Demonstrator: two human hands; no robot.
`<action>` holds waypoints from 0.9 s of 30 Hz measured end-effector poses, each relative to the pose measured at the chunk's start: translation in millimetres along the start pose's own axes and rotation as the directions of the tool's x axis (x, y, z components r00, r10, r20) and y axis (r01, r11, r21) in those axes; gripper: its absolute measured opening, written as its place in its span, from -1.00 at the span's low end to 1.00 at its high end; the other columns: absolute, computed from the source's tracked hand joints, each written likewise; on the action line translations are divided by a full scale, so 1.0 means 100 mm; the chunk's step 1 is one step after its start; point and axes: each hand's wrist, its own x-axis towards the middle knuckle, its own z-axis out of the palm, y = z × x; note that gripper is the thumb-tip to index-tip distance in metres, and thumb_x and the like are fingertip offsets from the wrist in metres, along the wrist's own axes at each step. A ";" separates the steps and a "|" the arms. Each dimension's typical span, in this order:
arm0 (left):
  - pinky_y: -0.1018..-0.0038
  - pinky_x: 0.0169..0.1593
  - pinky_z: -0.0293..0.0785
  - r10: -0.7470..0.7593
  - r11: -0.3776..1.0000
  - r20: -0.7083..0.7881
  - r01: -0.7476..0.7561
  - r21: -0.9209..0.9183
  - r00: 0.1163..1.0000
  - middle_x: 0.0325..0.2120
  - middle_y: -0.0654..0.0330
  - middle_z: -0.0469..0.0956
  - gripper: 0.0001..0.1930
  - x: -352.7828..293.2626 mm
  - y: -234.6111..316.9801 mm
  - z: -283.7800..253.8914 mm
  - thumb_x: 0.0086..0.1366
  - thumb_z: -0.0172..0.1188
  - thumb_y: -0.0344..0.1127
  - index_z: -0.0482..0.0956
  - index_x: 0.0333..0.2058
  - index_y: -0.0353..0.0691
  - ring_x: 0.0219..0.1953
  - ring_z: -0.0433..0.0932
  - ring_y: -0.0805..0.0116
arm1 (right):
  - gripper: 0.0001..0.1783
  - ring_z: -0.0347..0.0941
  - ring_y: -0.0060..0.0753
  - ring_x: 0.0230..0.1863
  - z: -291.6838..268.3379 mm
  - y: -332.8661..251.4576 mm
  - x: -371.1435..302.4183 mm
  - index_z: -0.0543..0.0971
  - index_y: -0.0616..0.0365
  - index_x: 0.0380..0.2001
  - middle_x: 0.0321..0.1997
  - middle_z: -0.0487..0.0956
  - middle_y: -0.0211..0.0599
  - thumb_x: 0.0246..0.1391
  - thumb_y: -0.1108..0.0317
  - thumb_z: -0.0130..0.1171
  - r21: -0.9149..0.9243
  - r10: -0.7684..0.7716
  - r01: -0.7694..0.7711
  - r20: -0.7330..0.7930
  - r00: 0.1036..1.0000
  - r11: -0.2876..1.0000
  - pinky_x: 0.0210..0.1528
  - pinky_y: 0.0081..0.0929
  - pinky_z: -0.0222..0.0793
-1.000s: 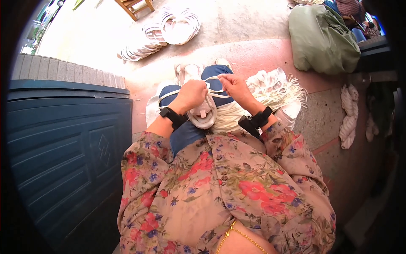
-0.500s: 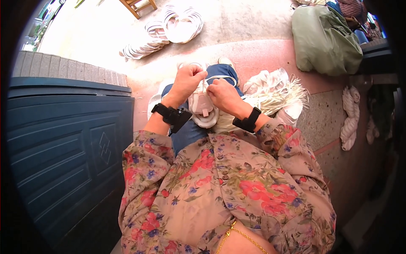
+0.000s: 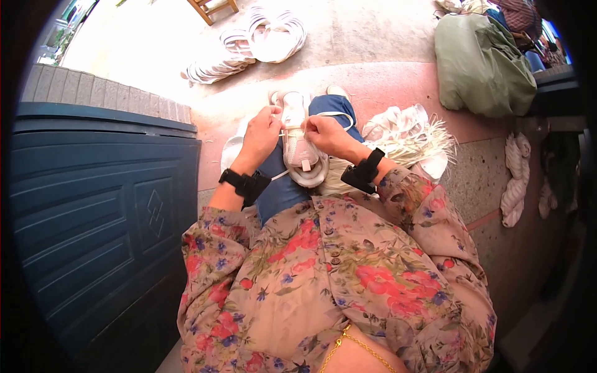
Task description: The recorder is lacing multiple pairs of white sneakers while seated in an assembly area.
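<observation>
A white and pale pink sneaker (image 3: 300, 152) lies over my legs in blue jeans, its heel toward me. A white shoelace (image 3: 336, 114) runs across the upper, with one loop standing out to the right. My left hand (image 3: 263, 132) is closed on the lace at the shoe's left side; a loose end hangs below toward my knee. On the right side, my right hand (image 3: 326, 134) pinches the lace close to the tongue. Both hands hide parts of the lacing.
Right of my legs lies a heap of white laces (image 3: 413, 140) with shoes around it. Bundled white laces (image 3: 273, 38) rest on the floor ahead. A green sack (image 3: 479, 68) stands far right, a blue panelled door (image 3: 106, 211) left. Another white bundle (image 3: 515, 177) lies at right.
My hands have moved apart from close together above the shoe. The left hand went left and lower, drawing lace sideways; the right stays near its place.
</observation>
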 end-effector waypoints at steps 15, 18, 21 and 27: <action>0.47 -0.17 0.39 0.040 0.998 0.079 -0.045 0.054 0.996 -0.44 0.03 0.55 -0.64 -0.30 0.02 0.12 0.16 -0.14 -0.49 0.28 -0.03 -0.43 -0.33 0.53 0.26 | -0.65 0.36 -0.59 -0.50 -0.13 0.05 0.08 0.45 0.37 -0.21 -0.55 0.47 -0.35 -0.14 0.45 0.07 0.260 -0.012 -0.055 0.249 0.968 0.964 -0.42 -0.61 0.29; 0.36 -0.21 0.39 0.057 0.998 0.048 -0.058 0.031 0.997 -0.48 0.00 0.54 -0.64 -0.30 0.03 0.15 0.13 -0.15 -0.51 0.30 -0.06 -0.43 -0.33 0.52 0.11 | -0.64 0.35 -0.61 -0.48 -0.13 0.07 0.09 0.44 0.38 -0.20 -0.53 0.47 -0.38 -0.13 0.44 0.08 0.234 0.009 -0.075 0.270 0.963 0.969 -0.40 -0.62 0.29; 0.47 -0.17 0.38 0.032 0.997 0.077 -0.037 0.065 0.997 -0.43 0.02 0.55 -0.61 -0.30 0.05 0.14 0.16 -0.13 -0.49 0.26 0.00 -0.44 -0.32 0.53 0.24 | -0.65 0.35 -0.62 -0.48 -0.09 0.10 0.11 0.44 0.38 -0.21 -0.52 0.47 -0.39 -0.14 0.46 0.07 0.238 0.005 -0.067 0.251 0.968 0.969 -0.39 -0.64 0.28; 0.55 -0.15 0.35 -0.019 1.000 0.090 0.021 -0.023 0.996 -0.41 0.09 0.55 -0.60 -0.33 0.04 0.17 0.18 -0.12 -0.49 0.24 0.02 -0.43 -0.31 0.50 0.38 | -0.62 0.36 -0.68 -0.48 -0.05 0.04 0.03 0.42 0.24 -0.15 -0.44 0.45 -0.49 -0.14 0.52 0.12 0.683 0.278 -0.393 0.278 0.919 0.616 -0.44 -0.75 0.28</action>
